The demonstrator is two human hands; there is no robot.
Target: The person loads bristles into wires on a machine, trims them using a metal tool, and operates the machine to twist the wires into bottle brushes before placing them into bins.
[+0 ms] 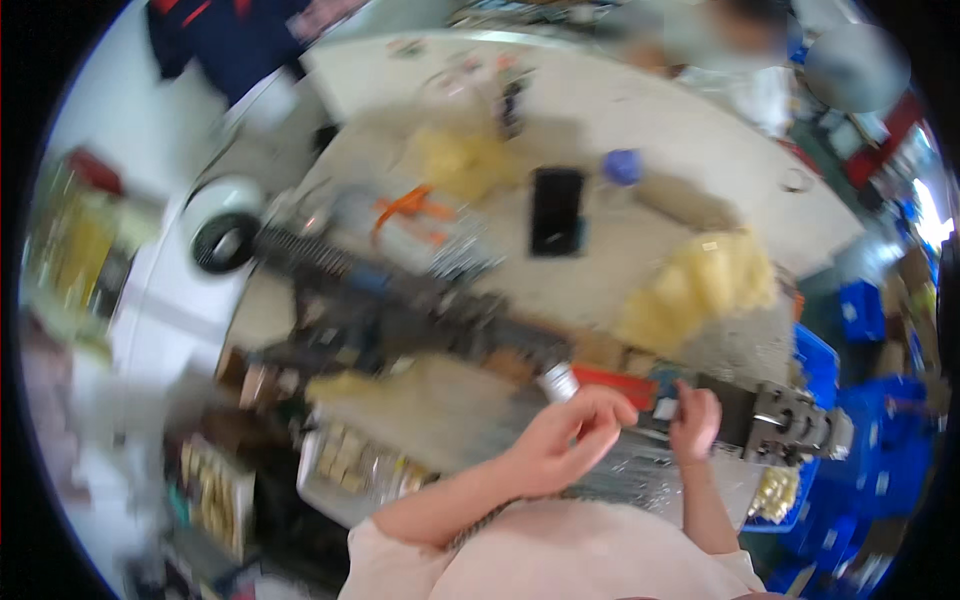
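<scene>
My left hand [578, 440] is over the front of a long dark metal machine [460, 325], its fingers curled and thumb bent in. Whatever is at its fingertips is too blurred to name. A silver cylindrical part [559, 382] is just beyond its knuckles, and a red bar-shaped piece [615, 384] lies just past the fingers. To the right, my right hand [695, 425] is closed with the fingertips beside a small white piece [666, 408]. Its grip is blurred too. Right of that hand is the machine's ribbed metal end [798, 425].
Beyond the machine, the table [520, 285] holds a black phone-like slab [557, 210], a purple-blue lid [622, 166], yellow crumpled material [705, 285] and orange-handled scissors or pliers [408, 208]. A white tray of small blocks [312, 470] stands front left. Blue bins [870, 440] are at right.
</scene>
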